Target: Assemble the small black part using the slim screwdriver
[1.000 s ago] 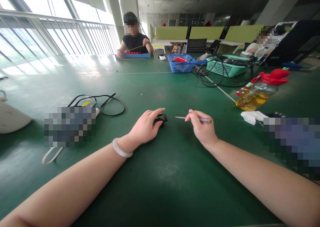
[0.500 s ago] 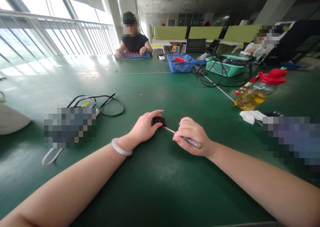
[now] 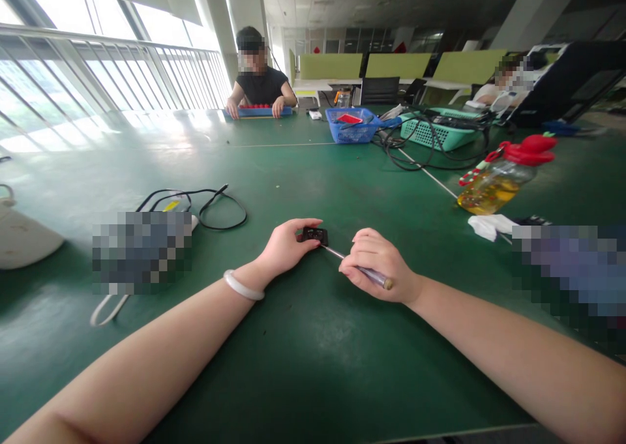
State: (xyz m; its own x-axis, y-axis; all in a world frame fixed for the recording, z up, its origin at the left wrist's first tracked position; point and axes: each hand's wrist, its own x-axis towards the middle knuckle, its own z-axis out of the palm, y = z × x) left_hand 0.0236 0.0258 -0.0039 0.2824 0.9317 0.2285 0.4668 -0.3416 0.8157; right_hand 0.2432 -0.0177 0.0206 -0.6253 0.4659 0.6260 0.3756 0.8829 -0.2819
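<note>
My left hand (image 3: 287, 245) grips a small black rectangular part (image 3: 315, 235) between thumb and fingers at the table's middle. Some small marks or holes show on the part's upper face, too small to make out. In my right hand (image 3: 379, 265) is a screwdriver (image 3: 375, 277) with a pale purple, see-through handle, its fingers wrapped round it. The thin metal shaft points left, and its tip meets the near edge of the black part beside my left thumb. A white bangle (image 3: 243, 286) circles my left wrist.
On the green table (image 3: 313, 379), a blurred-out device with a black cable (image 3: 222, 219) lies left. A bottle with a red lid (image 3: 503, 177) stands right. Farther back are a blue basket (image 3: 352, 131), a green basket (image 3: 435, 134) with cables, and a person (image 3: 264, 85) handling a blue tray.
My left hand has shifted slightly, showing more of the black part. The screwdriver keeps its tip at the part's edge. The view has moved a little.
</note>
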